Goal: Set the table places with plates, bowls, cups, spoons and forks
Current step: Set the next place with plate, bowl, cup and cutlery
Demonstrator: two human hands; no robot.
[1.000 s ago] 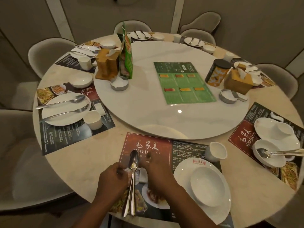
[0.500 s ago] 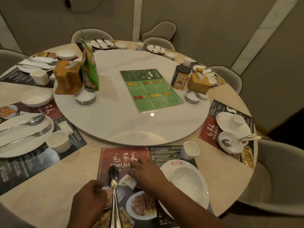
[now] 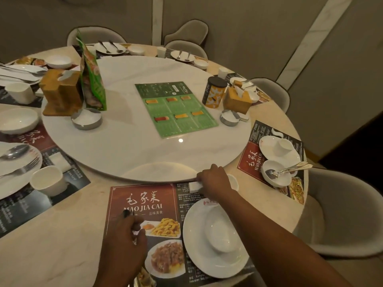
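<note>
On the red placemat [image 3: 143, 199] in front of me, my left hand [image 3: 124, 247] is closed around a spoon and fork [image 3: 126, 213]; only the spoon's tip shows above my fingers. My right hand [image 3: 215, 181] rests at the mat's far edge, gripping a small white tissue packet [image 3: 194, 186]. A white cup [image 3: 234, 181] is mostly hidden behind that hand. To the right of my left hand sits a white plate [image 3: 199, 264] with a white bowl [image 3: 223, 233] on it.
The round turntable [image 3: 124, 150] carries a green menu [image 3: 176, 108], tissue boxes, ashtrays and a can. The right place has a plate with a cup [image 3: 283, 145] and a bowl [image 3: 275, 175] holding cutlery. The left place has a plate [image 3: 14, 179], cup [image 3: 48, 180] and bowl [image 3: 18, 120]. Chairs ring the table.
My right hand has left the cutlery and moved up and right to the mat's far edge with the white packet. My left hand keeps the spoon and fork. The view swung right.
</note>
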